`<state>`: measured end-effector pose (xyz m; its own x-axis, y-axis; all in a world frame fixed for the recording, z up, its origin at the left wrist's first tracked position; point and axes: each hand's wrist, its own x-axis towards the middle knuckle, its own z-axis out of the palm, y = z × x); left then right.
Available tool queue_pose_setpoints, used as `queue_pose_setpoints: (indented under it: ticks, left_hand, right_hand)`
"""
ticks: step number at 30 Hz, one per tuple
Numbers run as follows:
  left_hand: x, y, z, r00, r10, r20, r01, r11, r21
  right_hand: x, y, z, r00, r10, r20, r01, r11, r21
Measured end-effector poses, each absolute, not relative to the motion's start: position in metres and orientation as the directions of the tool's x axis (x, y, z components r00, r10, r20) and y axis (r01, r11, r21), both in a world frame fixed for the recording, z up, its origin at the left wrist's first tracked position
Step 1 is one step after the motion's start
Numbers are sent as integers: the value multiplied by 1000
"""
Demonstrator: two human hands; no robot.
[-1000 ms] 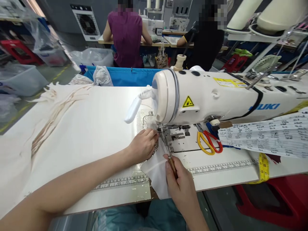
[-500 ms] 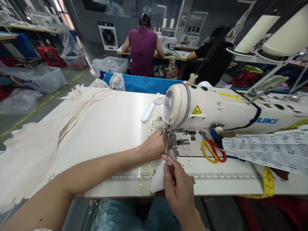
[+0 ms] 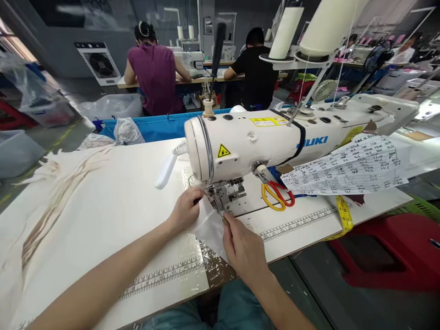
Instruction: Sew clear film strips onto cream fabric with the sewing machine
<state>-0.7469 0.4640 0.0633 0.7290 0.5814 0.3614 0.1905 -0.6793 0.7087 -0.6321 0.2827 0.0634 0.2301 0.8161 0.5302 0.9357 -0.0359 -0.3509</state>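
Note:
A white sewing machine (image 3: 227, 142) stands on the worktable, its needle area low at the left end. My left hand (image 3: 185, 210) is closed at the edge of a thin white fabric piece (image 3: 210, 231), just left of the presser foot; a small dark bit shows at its fingertips. My right hand (image 3: 245, 245) is closed around a slim metal tool (image 3: 219, 210), which points up toward the needle area. The tool's exact kind is unclear, and the fingers cover most of its handle. The fabric hangs between both hands toward the table's front edge.
Scissors (image 3: 275, 195) with yellow and red handles lie right of the needle area, beside a handwritten paper (image 3: 347, 167). A yellow tape measure (image 3: 343, 215) drapes over the front edge. Pale fabric strips (image 3: 51, 206) lie left. Two people sit working beyond the blue cloth bin (image 3: 154, 128).
The view has swung to the right. The right hand's tool now points toward the needle area, where before its end stuck up from the fist. My left hand stays by the presser foot.

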Motion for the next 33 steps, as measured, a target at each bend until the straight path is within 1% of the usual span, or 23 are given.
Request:
queue_pose_setpoints:
  ticks: [6, 12, 20, 27, 33]
  left_hand:
    - [-745, 464, 64, 730, 591, 342, 191, -657, 729]
    - [-744, 464, 64, 724, 594, 352, 191, -662, 725]
    - [-744, 465, 64, 726, 601, 334, 202, -651, 731]
    - [-744, 467, 65, 739, 589, 328, 207, -662, 721]
    - [-743, 468, 67, 734, 603, 312, 249, -666, 703]
  right_hand:
    - [-633, 285, 60, 250, 810, 530, 937, -64, -344]
    - [-633, 287, 60, 251, 825, 507, 942, -87, -326]
    - [-634, 288, 60, 262, 820, 509, 941, -102, -322]
    - [-634, 290, 59, 224, 832, 507, 954, -81, -287]
    - [-634, 288, 60, 227, 838, 496, 946, -70, -315]
